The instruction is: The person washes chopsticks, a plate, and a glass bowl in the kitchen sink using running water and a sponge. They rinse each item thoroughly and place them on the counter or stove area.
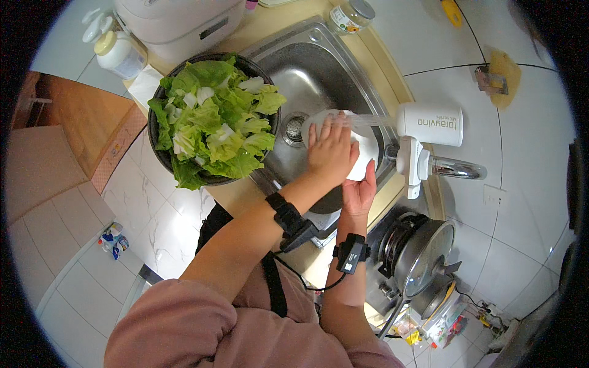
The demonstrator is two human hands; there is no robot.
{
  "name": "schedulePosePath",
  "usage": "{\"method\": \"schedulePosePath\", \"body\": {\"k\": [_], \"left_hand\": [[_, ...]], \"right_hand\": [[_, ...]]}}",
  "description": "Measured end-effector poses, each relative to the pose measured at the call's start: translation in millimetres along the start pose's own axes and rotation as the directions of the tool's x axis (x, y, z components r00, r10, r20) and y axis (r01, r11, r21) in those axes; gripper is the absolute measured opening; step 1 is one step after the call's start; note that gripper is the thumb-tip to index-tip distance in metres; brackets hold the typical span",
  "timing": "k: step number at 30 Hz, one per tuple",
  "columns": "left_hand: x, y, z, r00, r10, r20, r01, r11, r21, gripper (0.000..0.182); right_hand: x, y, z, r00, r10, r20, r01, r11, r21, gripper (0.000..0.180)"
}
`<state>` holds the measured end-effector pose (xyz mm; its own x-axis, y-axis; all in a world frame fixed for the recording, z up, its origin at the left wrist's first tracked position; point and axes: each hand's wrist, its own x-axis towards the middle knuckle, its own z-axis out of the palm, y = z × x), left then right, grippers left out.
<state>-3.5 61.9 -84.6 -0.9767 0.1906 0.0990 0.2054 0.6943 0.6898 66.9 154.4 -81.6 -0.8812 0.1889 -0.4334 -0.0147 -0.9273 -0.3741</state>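
Observation:
Over the stainless steel sink (299, 76), my right hand (360, 191) grips a white dish (366, 142) by its lower right edge, thumb against its face. My left hand (330, 154) lies flat across the left part of the dish, with fingers extended and slightly spread. Water streams (368, 120) from the white Torayvino filter (430, 123) on the faucet (455, 167) and runs onto the fingers and dish. Part of the dish is hidden under my left hand, so I cannot tell whether it is a plate or a bowl.
A dark pot (158, 94) heaped with leafy green lettuce (211, 119) sits left of the sink. Behind are a white appliance (179, 27), a pump bottle (120, 55) and a glass jar (352, 17). Right of me, a lidded pan (425, 257) stands by the stove.

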Motion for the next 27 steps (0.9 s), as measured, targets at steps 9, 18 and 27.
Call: {"method": "schedulePosePath", "body": {"k": [9, 18, 27], "left_hand": [[27.8, -78.9, 36.2, 0.608, -0.201, 0.768, 0.784, 0.004, -0.620, 0.034], [-15.7, -25.6, 29.2, 0.676, -0.434, 0.595, 0.451, -0.396, -0.800, 0.043], [10.0, -52.8, 33.2, 0.779, -0.433, 0.453, 0.620, 0.428, -0.657, 0.037]], "right_hand": [[-14.9, -42.7, -20.9, 1.000, -0.026, 0.011, 0.027, 0.993, -0.114, 0.040], [-6.5, -0.7, -11.5, 0.993, -0.052, 0.110, 0.040, 0.992, 0.116, 0.041], [-14.4, -16.9, -11.1, 0.998, -0.060, 0.007, 0.060, 0.998, 0.003, 0.040]]}}
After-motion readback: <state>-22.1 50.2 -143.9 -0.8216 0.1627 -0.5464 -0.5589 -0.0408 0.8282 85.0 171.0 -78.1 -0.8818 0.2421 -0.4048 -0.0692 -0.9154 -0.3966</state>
